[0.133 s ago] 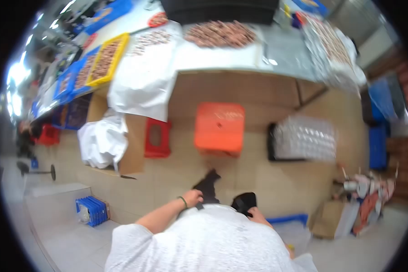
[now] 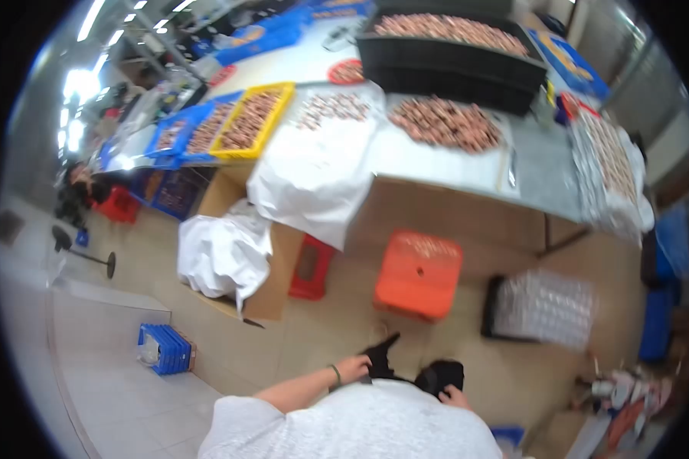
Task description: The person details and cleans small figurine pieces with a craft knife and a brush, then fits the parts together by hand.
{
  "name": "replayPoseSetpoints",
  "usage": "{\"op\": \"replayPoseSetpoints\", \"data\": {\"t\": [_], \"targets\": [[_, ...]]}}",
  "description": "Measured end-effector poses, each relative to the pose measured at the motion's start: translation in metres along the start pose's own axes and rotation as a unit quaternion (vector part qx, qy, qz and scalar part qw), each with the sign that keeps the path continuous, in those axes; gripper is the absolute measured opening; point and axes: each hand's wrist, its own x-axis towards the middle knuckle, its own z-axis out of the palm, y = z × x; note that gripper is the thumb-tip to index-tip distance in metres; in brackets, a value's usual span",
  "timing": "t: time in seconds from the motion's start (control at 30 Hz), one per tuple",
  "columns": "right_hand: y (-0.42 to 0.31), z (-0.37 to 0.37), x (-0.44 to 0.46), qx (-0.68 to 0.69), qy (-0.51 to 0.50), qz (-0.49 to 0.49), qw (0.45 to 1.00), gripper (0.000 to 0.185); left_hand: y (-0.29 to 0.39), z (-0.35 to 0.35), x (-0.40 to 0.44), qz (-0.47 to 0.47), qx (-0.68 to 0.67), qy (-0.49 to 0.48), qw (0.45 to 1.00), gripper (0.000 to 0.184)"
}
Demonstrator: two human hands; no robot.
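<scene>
Below my grey shirt (image 2: 352,424), at waist height, my left hand (image 2: 352,369), with a dark band (image 2: 335,373) on the wrist, curls its fingers against a black cloth-like piece (image 2: 381,358) with a pointed end. My right hand (image 2: 453,398) is partly hidden by the shirt; its fingers bend against a second black, rounded piece (image 2: 440,375). Whether the two black pieces belong to one garment I cannot tell. An orange-red stool (image 2: 419,274) stands on the floor just ahead of my hands.
On the table ahead lie a heap of small brownish-pink pieces (image 2: 445,124), a black bin (image 2: 448,65) of similar pieces and a yellow tray (image 2: 254,122). A cardboard box (image 2: 283,279) holding white sheeting (image 2: 223,256) stands left; a clear plastic stack (image 2: 543,310) sits right.
The view has tilted up and turned, so the table and stool appear lower and further right. Both hands stay at the waist by the black pieces.
</scene>
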Motion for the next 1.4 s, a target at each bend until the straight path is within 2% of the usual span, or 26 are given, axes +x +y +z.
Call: {"op": "replayPoseSetpoints", "data": {"t": [0.03,0.1,0.17,0.23,0.3,0.37,0.43,0.5,0.53,0.57,0.63,0.67,0.7,0.73,0.77,0.8,0.83,0.9,0.93,0.97,1.03,1.07,1.13,1.23,1.37,1.4], "targets": [[0.021,-0.008,0.012,-0.006,-0.031,0.019,0.999,0.033,0.001,0.014,0.009,-0.074,-0.085,-0.013,0.994,0.025],[0.033,-0.014,0.042,-0.002,-0.084,-0.003,0.996,0.032,-0.035,0.033,0.031,-0.164,-0.119,-0.037,0.979,0.036],[0.034,-0.038,0.083,-0.013,-0.142,-0.014,0.99,0.034,-0.022,0.021,0.04,-0.256,-0.093,-0.06,0.96,0.052],[0.033,-0.061,0.128,-0.04,-0.204,-0.027,0.978,0.036,-0.117,0.074,0.078,-0.272,-0.035,-0.117,0.954,0.061],[0.037,-0.082,0.176,-0.062,-0.271,-0.052,0.959,0.038,-0.074,0.041,0.074,-0.325,-0.081,-0.164,0.928,0.056],[0.052,-0.102,0.211,-0.071,-0.325,-0.076,0.94,0.04,-0.076,0.052,0.084,-0.337,-0.031,-0.149,0.929,0.051],[0.063,-0.12,0.23,-0.088,-0.357,-0.104,0.924,0.042,-0.03,0.037,0.092,-0.348,0.003,-0.128,0.929,0.049],[0.019,-0.154,0.21,-0.097,-0.365,-0.118,0.918,0.045,0.009,0.013,0.101,-0.344,0.072,-0.187,0.917,0.048],[0.006,-0.164,0.206,-0.099,-0.373,-0.134,0.913,0.044,0.02,0.008,0.102,-0.383,0.042,-0.164,0.908,0.048],[-0.007,-0.174,0.205,-0.101,-0.378,-0.15,0.908,0.044,0.03,0.0,0.107,-0.42,0.015,-0.14,0.897,0.053],[-0.036,-0.19,0.202,-0.168,-0.366,-0.133,0.906,0.041,0.052,-0.014,0.125,-0.516,0.09,-0.175,0.834,0.074],[-0.044,-0.195,0.208,-0.163,-0.366,-0.122,0.908,0.041,0.08,-0.036,0.139,-0.512,0.147,-0.185,0.826,0.082],[-0.053,-0.197,0.216,-0.234,-0.34,-0.155,0.898,0.042,0.098,-0.053,0.154,-0.504,0.205,-0.191,0.817,0.092],[-0.067,-0.196,0.227,-0.302,-0.31,-0.191,0.881,0.042,0.08,-0.056,0.167,-0.459,0.229,-0.165,0.843,0.096],[-0.084,-0.2,0.239,-0.245,-0.238,-0.223,0.913,0.044,0.061,-0.062,0.179,-0.41,0.252,-0.139,0.865,0.099],[-0.082,-0.187,0.262,-0.131,-0.064,-0.272,0.951,0.046,0.058,-0.076,0.198,-0.389,0.205,-0.097,0.893,0.102],[-0.085,-0.18,0.295,-0.138,0.018,-0.279,0.95,0.056,0.054,-0.096,0.224,-0.363,0.159,-0.055,0.917,0.105],[-0.126,-0.184,0.341,-0.155,0.117,-0.242,0.951,0.077,0.005,-0.111,0.276,-0.296,0.065,0.104,0.947,0.11],[-0.147,-0.185,0.359,-0.18,0.159,-0.205,0.949,0.085,-0.008,-0.122,0.305,-0.317,0.03,0.116,0.941,0.113],[-0.162,-0.184,0.375,-0.184,0.159,-0.194,0.95,0.085,-0.018,-0.129,0.33,-0.339,-0.004,0.129,0.932,0.116],[-0.179,-0.184,0.408,-0.282,0.073,-0.071,0.954,0.098,-0.033,-0.134,0.361,-0.268,-0.174,0.091,0.943,0.122],[-0.178,-0.183,0.423,-0.287,0.079,-0.069,0.952,0.098,-0.041,-0.127,0.375,-0.261,-0.178,0.091,0.944,0.122],[-0.163,-0.181,0.44,-0.306,-0.073,-0.042,0.948,0.097,-0.052,-0.1,0.392,-0.316,-0.022,0.045,0.948,0.123],[-0.163,-0.17,0.435,-0.371,-0.037,-0.012,0.928,0.1,-0.01,-0.127,0.377,-0.346,-0.084,0.028,0.934,0.124],[-0.158,-0.167,0.429,-0.378,-0.042,-0.016,0.925,0.1,-0.016,-0.114,0.366,-0.365,-0.106,0.004,0.925,0.122],[-0.149,-0.167,0.428,-0.382,-0.045,-0.017,0.923,0.1,-0.036,-0.098,0.365,-0.328,-0.133,0.02,0.935,0.12]]}}
